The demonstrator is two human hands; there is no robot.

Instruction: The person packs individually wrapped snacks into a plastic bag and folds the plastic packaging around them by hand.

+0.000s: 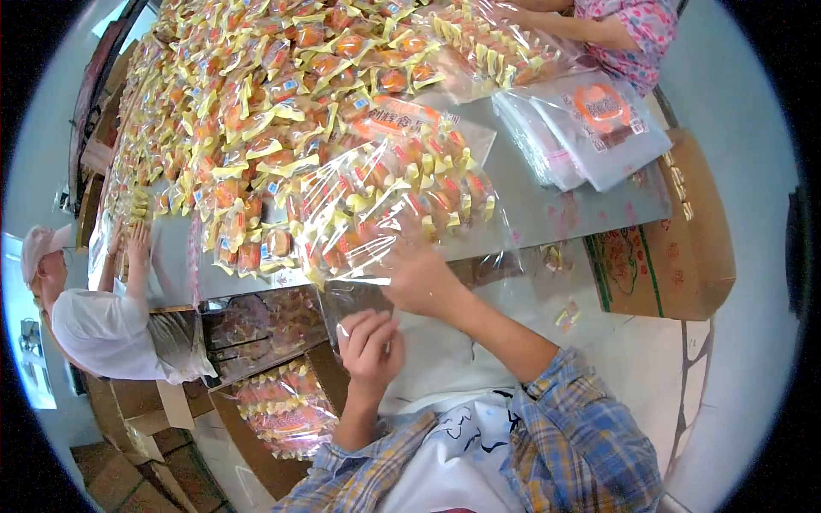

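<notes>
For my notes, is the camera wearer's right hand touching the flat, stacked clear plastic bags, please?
Apart; the head view shows grey tabletop between the right hand and stacked bags.

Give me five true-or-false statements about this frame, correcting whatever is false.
1. The right hand is at a clear bag filled with wrapped items. True.
2. The left hand lies flat. False: the left hand is curled.
3. The stacked flat bags lie right of the filled one. True.
4. The co-worker at far left wears a dark shirt. False: the shirt is white.
5. An open carton holds shiny packs. True.
</notes>
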